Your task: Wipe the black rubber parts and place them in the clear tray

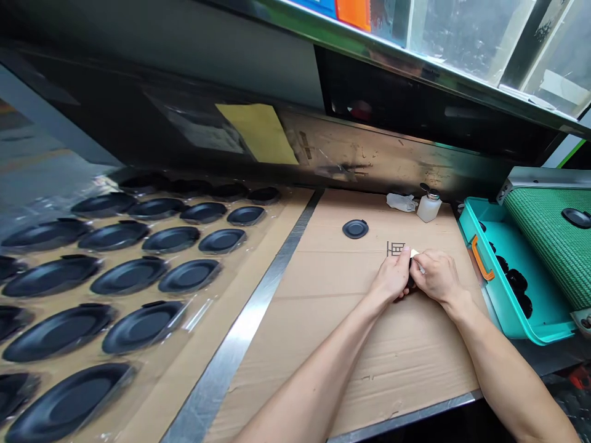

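Note:
Both my hands meet over the cardboard sheet [369,344] on the bench. My left hand [392,278] is closed around a small black part [410,282] that is mostly hidden between the hands. My right hand [434,275] pinches a small pale piece [414,253] against the top of that part. A single round black cap [355,229] lies on the cardboard just beyond and left of my hands.
Several black oval caps [129,277] lie in rows under clear film at the left, past a metal strip [258,307]. A white pump bottle [429,205] and a crumpled wipe [401,202] stand behind. A teal bin [512,307] with black parts and a green conveyor belt [549,240] are on the right.

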The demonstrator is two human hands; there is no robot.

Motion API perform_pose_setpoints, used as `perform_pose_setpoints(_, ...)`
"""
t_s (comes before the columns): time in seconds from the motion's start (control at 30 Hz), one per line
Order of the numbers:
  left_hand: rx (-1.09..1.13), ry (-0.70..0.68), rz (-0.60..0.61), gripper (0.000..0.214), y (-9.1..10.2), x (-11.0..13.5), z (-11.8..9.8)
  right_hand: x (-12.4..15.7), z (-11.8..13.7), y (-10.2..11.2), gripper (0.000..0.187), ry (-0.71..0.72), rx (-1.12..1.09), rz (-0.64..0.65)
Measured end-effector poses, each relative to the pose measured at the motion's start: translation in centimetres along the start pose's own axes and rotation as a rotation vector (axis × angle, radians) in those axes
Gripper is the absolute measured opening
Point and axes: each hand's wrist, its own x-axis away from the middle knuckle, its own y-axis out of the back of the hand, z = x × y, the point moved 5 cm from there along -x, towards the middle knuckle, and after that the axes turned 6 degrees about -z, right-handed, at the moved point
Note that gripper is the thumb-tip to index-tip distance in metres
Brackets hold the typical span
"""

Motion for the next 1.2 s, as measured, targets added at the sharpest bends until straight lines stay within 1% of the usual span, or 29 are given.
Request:
perform_pose_setpoints(0.07, -0.002, -0.006, 0.020, 0.069, -0.04, 0.04, -0.17, -0.02, -0.01, 0.01, 0.025, 0.005, 0.000, -0.019)
perform_pose_setpoints(0.17, -0.023, 0.001, 0.036, 0.068, -0.02, 0.14, -0.42, 0.00, -0.04, -0.22, 0.022, 0.020, -0.002, -0.006)
perform_pose_setpoints(0.27, -0.025, 0.030, 0.034, 0.065, 0.03, 0.17, -0.42, 0.02, -0.08, -0.34, 0.021, 0.033, 0.008, -0.034)
perform_pose_setpoints(0.4, 0.000, 0.007, 0.016, 0.062, 0.05, 0.06, -0.33, 0.09, -0.13, -0.46, 0.020, 0.037, 0.004, -0.076)
perform_pose_setpoints(0.5, -0.016, -0.004, 0.013, 0.063, 0.03, 0.03, -0.24, 0.13, -0.15, -0.55, 0.017, 0.028, -0.022, -0.068)
perform_pose_setpoints(0.67, 0.004, -0.004, 0.003, 0.063, 0.07, 0.15, -0.34, 0.07, -0.32, -0.43, 0.018, 0.013, -0.031, -0.077)
perform_pose_setpoints(0.8, -0.008, -0.015, 0.012, 0.062, -0.05, 0.35, -0.50, 0.10, -0.55, -0.63, 0.015, 0.000, -0.084, -0.023)
perform_pose_setpoints(0.93, 0.002, -0.004, 0.013, 0.064, -0.09, 0.51, -0.58, 0.11, -0.62, -0.39, 0.017, -0.018, -0.100, -0.054)
perform_pose_setpoints(1.1, -0.011, -0.008, 0.013, 0.063, -0.09, 0.58, -0.63, 0.15, -0.56, -0.20, 0.017, -0.027, -0.163, -0.039)
perform_pose_setpoints(1.2, 0.024, -0.010, 0.021, 0.064, -0.19, 0.44, -0.42, 0.09, -0.46, 0.05, 0.019, -0.027, -0.153, -0.082)
